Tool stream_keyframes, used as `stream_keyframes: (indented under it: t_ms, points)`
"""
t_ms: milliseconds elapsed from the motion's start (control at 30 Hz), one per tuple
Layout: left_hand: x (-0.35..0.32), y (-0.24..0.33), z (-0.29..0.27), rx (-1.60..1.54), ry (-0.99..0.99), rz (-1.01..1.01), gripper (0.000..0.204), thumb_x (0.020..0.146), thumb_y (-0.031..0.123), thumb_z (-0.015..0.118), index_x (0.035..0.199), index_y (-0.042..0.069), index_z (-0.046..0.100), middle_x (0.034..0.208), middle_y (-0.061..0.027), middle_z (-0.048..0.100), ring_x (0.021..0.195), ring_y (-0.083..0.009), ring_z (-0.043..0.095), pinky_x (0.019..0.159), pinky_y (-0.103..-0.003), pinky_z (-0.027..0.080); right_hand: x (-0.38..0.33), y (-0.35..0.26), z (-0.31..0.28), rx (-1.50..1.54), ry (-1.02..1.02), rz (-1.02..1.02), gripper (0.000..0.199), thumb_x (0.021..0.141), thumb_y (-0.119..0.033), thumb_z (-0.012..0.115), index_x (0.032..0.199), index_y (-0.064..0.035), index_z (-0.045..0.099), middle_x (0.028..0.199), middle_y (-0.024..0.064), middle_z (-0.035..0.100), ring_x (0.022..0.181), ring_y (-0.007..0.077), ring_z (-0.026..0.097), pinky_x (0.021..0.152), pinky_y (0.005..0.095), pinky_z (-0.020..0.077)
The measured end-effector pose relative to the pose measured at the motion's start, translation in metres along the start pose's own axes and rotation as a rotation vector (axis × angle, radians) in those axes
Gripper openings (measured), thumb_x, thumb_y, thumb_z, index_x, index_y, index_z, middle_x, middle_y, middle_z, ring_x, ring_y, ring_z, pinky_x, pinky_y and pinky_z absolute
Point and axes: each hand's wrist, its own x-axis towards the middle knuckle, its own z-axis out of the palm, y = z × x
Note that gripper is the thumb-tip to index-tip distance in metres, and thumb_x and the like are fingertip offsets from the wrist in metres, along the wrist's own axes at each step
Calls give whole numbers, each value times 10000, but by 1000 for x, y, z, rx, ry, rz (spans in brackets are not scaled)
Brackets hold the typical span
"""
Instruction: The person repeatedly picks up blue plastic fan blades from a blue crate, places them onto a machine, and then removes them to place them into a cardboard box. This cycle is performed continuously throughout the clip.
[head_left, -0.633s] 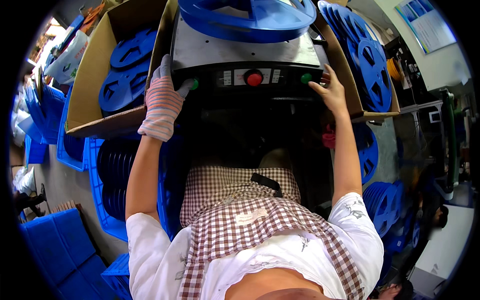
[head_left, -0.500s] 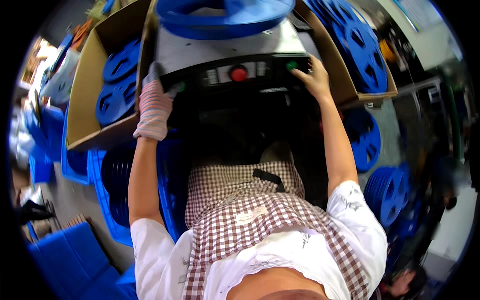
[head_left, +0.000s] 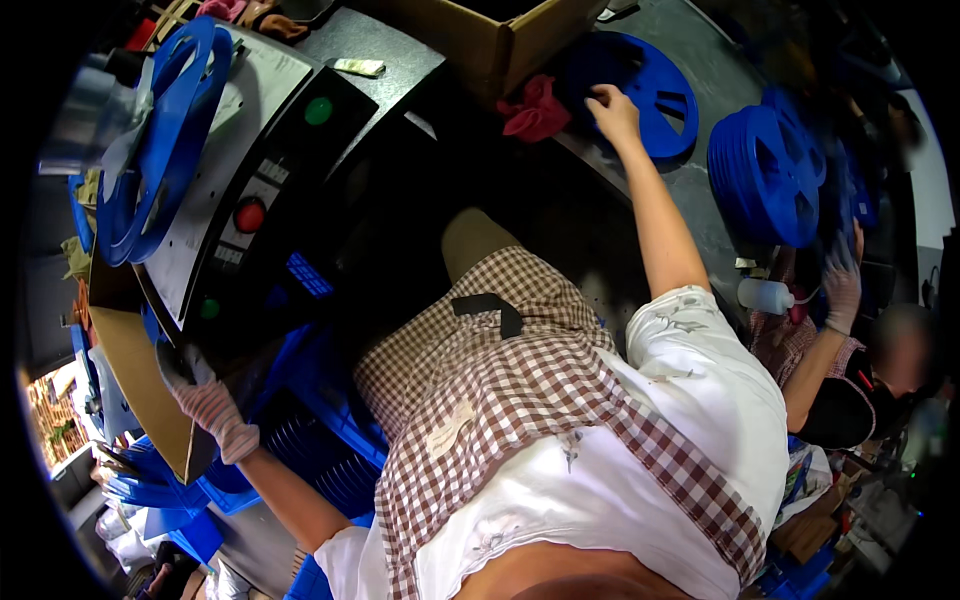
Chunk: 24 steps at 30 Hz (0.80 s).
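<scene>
My left hand (head_left: 212,405), in a striped knit glove with grey fingertips, is beside the edge of a cardboard box (head_left: 140,365), near the lower corner of a machine. Its fingers stretch forward, partly in shadow, and no held thing shows. The machine's black panel (head_left: 232,250) carries a red button (head_left: 249,214) and green buttons (head_left: 318,110). A blue plastic reel (head_left: 165,150) rests tilted on its pale top plate (head_left: 262,75). My bare right hand (head_left: 614,112) reaches over a flat blue reel disc (head_left: 675,108), fingers slightly bent and apart; whether it touches the disc I cannot tell.
A red cloth (head_left: 535,110) lies by the disc on the grey table (head_left: 700,190). Stacked blue discs (head_left: 765,170) stand further right. A white bottle (head_left: 765,296) and a co-worker's gloved hand (head_left: 842,285) are beyond. Blue crates (head_left: 320,450) sit below my left arm.
My view has turned right, so the machine now appears at the left. My right hand has left the machine's green button and moved over the blue disc. My left hand stays near the machine.
</scene>
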Motion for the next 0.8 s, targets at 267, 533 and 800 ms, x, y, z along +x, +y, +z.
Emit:
stream_keyframes:
  t_ms: [267,533,800]
  points:
    - [28,67,-3,11,-71,50,424,919,-3,563,1339,22,511,1254,-118,605,1161,-214,563,1003,-313,440,82,36,48,-251,-500,487,812,698,-533,748,1271,6,549,1192,268,610,1141,377,587,979,461,452]
    - [13,86,3,-236,-99,90,345,933,69,585,1275,26,563,1184,-108,636,1097,-197,602,952,-304,475,18,39,39,-442,-233,201,576,778,-452,664,1256,-137,606,1169,237,634,1105,429,586,937,493,465]
    - [-63,213,76,-973,-941,-135,712,884,197,644,1471,45,271,1351,-221,512,1273,-309,489,1067,-421,396,-143,-98,-125,173,279,-337,506,939,-486,513,1090,-22,648,946,173,678,743,331,624,673,368,482]
